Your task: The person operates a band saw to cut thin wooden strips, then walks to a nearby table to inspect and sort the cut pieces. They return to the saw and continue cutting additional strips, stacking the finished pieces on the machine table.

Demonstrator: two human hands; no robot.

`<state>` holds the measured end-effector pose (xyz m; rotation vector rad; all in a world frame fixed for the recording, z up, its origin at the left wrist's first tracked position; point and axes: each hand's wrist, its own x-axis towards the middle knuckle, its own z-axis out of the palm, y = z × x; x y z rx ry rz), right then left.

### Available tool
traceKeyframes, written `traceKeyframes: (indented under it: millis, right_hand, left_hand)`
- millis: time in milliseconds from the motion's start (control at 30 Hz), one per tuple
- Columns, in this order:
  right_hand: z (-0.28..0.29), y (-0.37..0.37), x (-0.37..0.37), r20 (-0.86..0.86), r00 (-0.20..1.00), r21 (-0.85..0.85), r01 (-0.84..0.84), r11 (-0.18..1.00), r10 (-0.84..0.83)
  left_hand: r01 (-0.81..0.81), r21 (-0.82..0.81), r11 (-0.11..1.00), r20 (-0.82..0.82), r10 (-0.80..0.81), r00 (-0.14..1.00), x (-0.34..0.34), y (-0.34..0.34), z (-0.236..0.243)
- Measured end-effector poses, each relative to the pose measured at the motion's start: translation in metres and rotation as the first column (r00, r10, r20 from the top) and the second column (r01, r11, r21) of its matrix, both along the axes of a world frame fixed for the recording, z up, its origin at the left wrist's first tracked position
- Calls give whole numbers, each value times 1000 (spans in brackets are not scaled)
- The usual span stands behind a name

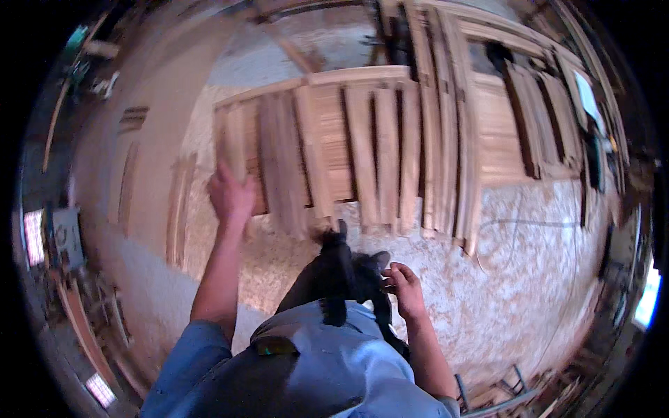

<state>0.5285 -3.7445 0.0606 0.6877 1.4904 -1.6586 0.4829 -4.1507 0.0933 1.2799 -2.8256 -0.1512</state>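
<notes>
My left hand [231, 197] is at the near left corner of a low wooden work surface [338, 146]. Its thumb and fingers close around the near end of a light wooden strip [233, 136], somewhat smeared by motion. To the right of that strip lie several more wooden strips [279, 160], side by side, their near ends jutting past the edge. My right hand [405, 287] hangs beside my body, away from the wood. Its fingers are curled in, thumb against them; whether anything small is between them cannot be made out.
Longer boards [446, 132] lie to the right, with shorter pieces [543, 118] beyond. A large flat panel [157, 90] stretches along the left, near loose strips [180, 209]. Dust covers the floor [516, 279], where a thin cable [529, 222] runs. Wood scraps and metal legs [505, 400] sit lower right.
</notes>
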Motion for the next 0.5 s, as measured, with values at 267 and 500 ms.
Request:
traceKeyframes:
  millis: [267, 500]
  right_hand:
    - [3, 59, 34, -16, 973, 68, 230, 971, -229]
    - [-5, 93, 71, -18, 928, 65, 373, 926, -372]
  left_hand:
    - [167, 503, 848, -399, 57, 915, -1, -26, 11]
    - [468, 736, -489, -250, 446, 859, -66, 67, 89]
